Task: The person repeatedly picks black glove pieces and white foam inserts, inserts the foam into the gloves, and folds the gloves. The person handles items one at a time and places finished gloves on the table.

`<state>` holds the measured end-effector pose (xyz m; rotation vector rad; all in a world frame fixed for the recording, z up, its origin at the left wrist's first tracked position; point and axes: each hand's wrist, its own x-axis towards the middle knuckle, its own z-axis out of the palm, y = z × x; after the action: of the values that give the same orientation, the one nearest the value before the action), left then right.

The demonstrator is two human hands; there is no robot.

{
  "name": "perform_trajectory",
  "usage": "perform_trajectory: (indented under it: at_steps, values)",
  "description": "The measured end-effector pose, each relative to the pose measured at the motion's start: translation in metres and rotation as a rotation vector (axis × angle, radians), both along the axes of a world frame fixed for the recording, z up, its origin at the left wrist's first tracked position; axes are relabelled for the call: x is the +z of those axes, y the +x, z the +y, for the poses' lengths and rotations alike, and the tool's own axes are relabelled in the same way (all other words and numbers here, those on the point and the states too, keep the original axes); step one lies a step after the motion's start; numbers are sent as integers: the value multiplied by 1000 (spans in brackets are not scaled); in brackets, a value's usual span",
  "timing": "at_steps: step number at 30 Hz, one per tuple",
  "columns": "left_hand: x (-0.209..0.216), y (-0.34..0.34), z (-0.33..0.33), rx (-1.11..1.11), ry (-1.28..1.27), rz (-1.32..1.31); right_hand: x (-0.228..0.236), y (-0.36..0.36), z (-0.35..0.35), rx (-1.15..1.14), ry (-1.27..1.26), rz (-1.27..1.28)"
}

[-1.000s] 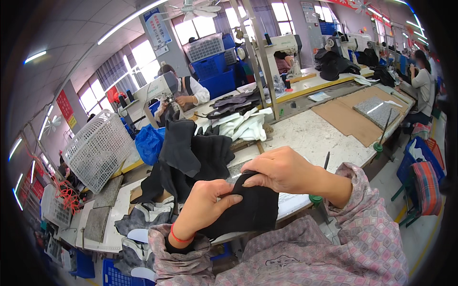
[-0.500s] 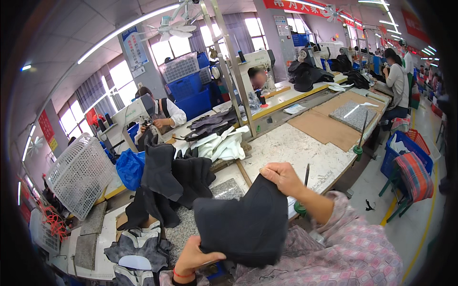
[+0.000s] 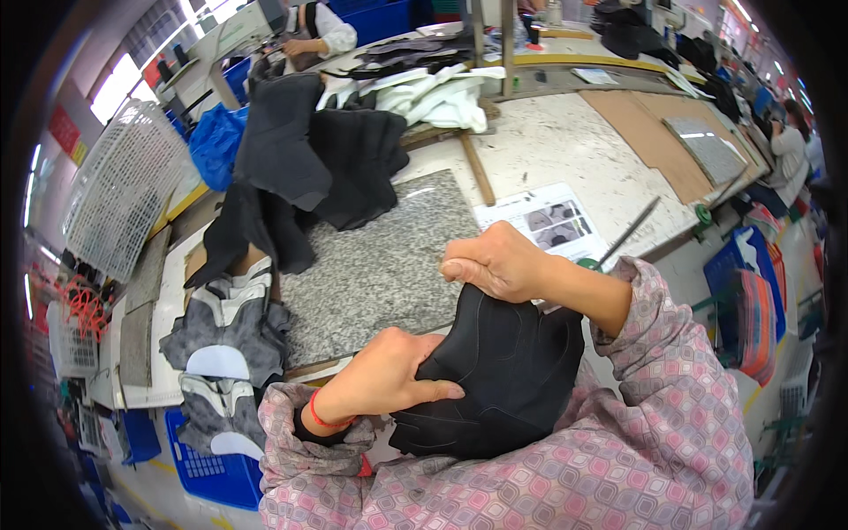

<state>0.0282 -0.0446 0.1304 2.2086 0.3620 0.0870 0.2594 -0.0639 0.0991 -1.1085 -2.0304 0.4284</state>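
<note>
Between my hands is a black stitched fabric piece [image 3: 495,371], held close to my body with its seam lines facing up. My left hand [image 3: 384,371] grips its left edge, thumb on top and fingers underneath. At its upper edge, my right hand [image 3: 499,262] pinches a corner with curled fingers. A speckled granite slab [image 3: 380,256] lies just beyond. Black fabric pieces [image 3: 283,141] are heaped at the slab's far left. Grey-and-white cut pieces [image 3: 221,331] lie in a stack at the table's left front.
White pieces [image 3: 442,95] are piled at the back. A printed sheet [image 3: 552,221] lies right of the slab, near a dark pointed rod [image 3: 629,231]. A white plastic basket [image 3: 124,190] leans at left; a blue basket [image 3: 212,468] sits below. A co-worker [image 3: 318,34] sits across.
The view has tipped down toward the table. The black piece has been turned, so stitched lines now show, and my hands have come closer together.
</note>
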Motion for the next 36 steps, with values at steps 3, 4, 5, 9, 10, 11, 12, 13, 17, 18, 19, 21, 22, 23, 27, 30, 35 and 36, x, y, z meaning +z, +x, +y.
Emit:
perform_trajectory:
  at_steps: [3, 4, 5, 9, 10, 11, 12, 13, 17, 18, 19, 21, 22, 23, 27, 30, 35, 36]
  values:
    - [1, -6, 6, 151, 51, 56, 2, -4, 15, -93, 183, -44]
    - [1, -4, 7, 235, 218, 42, 6, -6, 20, -140, 265, -51]
    - [2, -2, 10, 256, 371, -117, 9, -7, 25, -150, 322, -67]
    - [-9, 4, 7, 397, 699, -332, 15, -12, 30, -191, 360, -109]
    - [-13, 3, 4, 419, 685, -366, 13, -12, 28, -174, 383, -8]
    - [-16, 1, 2, 447, 671, -355, 11, -14, 28, -191, 339, 62]
    - [-20, 2, -2, 469, 536, -448, 7, -15, 25, -133, 324, 132]
    - [-20, -1, -4, 454, 532, -440, 3, -17, 23, -109, 408, 198]
    - [-16, 12, 1, 459, 193, -711, -7, -30, 23, -114, 274, 463]
    - [-12, 14, 7, 429, 169, -768, -5, -34, 26, -104, 149, 490]
    - [-8, 15, 13, 427, 135, -788, 1, -35, 32, -55, 116, 551]
    - [1, 4, 27, 522, 363, -694, 26, -34, 54, -90, 260, 382]
    - [6, -7, 36, 625, 467, -764, 43, -34, 69, -82, 346, 314]
    - [11, -24, 45, 703, 512, -846, 66, -34, 93, -47, 527, 242]
    - [19, -84, 78, 1070, 588, -1041, 148, -57, 200, -286, 642, 339]
    - [30, -103, 164, 1106, 372, -1067, 165, -104, 283, -663, 628, 206]
    - [-14, -63, 317, 1208, 646, -363, 99, -124, 335, -760, 575, -330]
    - [-33, -50, 329, 1200, 663, -390, 88, -121, 336, -700, 816, -334]
